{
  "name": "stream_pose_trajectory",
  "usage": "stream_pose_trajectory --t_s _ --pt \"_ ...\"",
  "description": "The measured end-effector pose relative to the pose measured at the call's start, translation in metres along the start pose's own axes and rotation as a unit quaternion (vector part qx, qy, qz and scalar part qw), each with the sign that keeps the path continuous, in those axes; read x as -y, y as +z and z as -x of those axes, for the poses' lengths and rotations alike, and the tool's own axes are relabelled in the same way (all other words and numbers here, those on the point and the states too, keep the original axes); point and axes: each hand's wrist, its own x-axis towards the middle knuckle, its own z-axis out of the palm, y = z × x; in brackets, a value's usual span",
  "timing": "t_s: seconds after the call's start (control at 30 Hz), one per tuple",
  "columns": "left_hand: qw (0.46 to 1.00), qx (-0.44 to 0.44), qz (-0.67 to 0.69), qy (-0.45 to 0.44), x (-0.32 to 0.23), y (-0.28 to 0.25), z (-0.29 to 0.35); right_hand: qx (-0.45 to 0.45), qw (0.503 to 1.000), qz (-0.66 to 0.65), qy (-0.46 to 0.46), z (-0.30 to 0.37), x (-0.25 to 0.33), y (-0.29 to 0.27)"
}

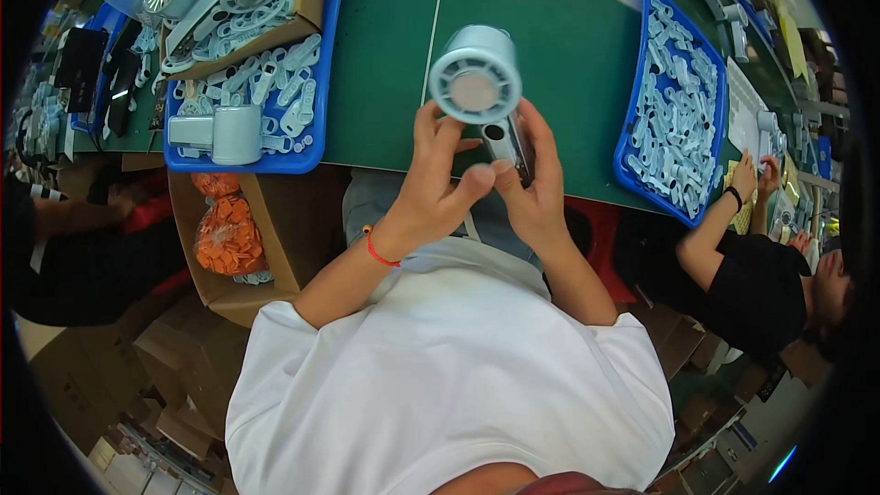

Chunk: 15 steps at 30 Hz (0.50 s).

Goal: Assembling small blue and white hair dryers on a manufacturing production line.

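— Both hands?
— Raised over the near edge of the green table (385, 55), together. Left hand (431, 188) wrapped around the lower part of a pale blue fan housing (477, 82), fingers closed on it, thumb pressed inward. Right hand (536, 183) closed on the same piece from the other side, fingers curled along its handle part, thumb tip touching the left thumb.
— Housing facing which way?
— Round grilled face up toward the camera, handle part pointing down between the palms. Held above the table, not resting on it.
— Around it?
— Left: blue tray (302, 160) with small pale plastic parts and another housing lying flat. Right: second blue tray (642, 188), full of similar small parts. Below left: cardboard box (284, 238) holding a bag of orange pieces (227, 236). Far right: a seated person's hands (756, 179), well apart.
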Motion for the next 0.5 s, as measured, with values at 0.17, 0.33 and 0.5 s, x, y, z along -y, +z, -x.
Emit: stream_pose_trajectory --t_s 0.17,0.33,0.5 --pt "0.992 0.107 -0.066 0.021 0.001 -0.007 0.002 0.003 0.972 -0.205 0.117 0.0 0.002 0.007" --pt "0.959 0.076 -0.264 0.064 -0.007 -0.01 -0.01 0.115 0.98 -0.107 0.118 -0.023 0.008 -0.018" --pt "0.944 0.044 -0.302 0.128 0.004 -0.004 -0.009 0.049 0.975 -0.16 0.143 -0.014 0.003 -0.006"
